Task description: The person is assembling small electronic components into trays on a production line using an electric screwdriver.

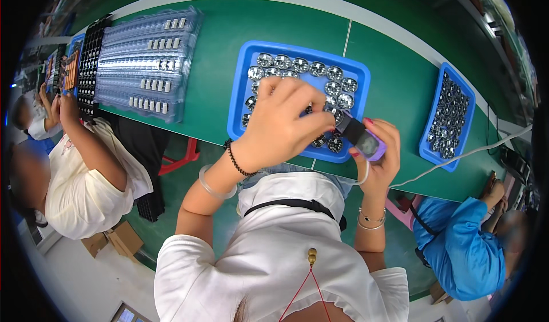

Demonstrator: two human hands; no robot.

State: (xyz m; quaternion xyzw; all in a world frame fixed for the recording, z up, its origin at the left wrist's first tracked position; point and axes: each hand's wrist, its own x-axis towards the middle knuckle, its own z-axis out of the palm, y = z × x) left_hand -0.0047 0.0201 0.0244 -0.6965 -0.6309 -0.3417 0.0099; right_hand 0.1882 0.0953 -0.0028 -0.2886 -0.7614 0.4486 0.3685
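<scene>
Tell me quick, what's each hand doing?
Left hand: bent over the blue tray; can't tell if it holds anything.
Right hand: closed on a purple gadget.

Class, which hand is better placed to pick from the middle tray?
Probably the left hand: it is over the tray, while the right hand holds the purple device. The left's grip is unclear.

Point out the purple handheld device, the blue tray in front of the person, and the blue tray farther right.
Purple handheld device (357, 134): head view, dark middle section.
Blue tray in front (304, 53): head view, far rim.
Blue tray farther right (432, 109): head view, left rim.
</scene>
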